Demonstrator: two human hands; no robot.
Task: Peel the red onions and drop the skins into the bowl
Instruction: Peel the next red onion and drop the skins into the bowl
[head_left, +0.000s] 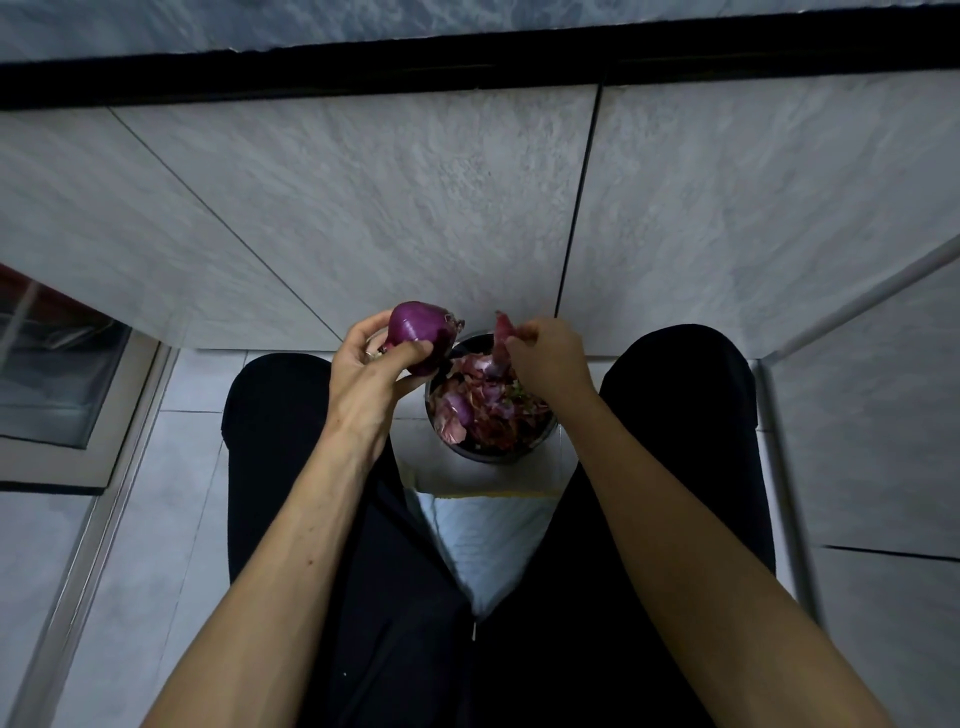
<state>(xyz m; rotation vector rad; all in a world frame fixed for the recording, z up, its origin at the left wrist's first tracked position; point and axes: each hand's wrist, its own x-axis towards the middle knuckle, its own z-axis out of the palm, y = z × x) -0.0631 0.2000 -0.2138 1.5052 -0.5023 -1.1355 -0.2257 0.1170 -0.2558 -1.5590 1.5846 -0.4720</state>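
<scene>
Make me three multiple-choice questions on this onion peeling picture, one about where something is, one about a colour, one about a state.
1. Where is the bowl?
A. between the person's knees
B. on a shelf
C. in a sink

2. What colour is the onion in the left hand?
A. white
B. purple-red
C. green

3. What is the right hand doing?
A. lying flat and open
B. pinching a strip of skin
C. gripping a knife

Answers: 1 A, dark trouser legs flank it; 2 B, its surface is purple-red; 3 B, fingers pinch skin above the bowl.

A home's tiled corner, likely by a kitchen: grey marbled wall tiles (415, 208) at twelve o'clock, pale floor tiles (171, 519) at eight.
</scene>
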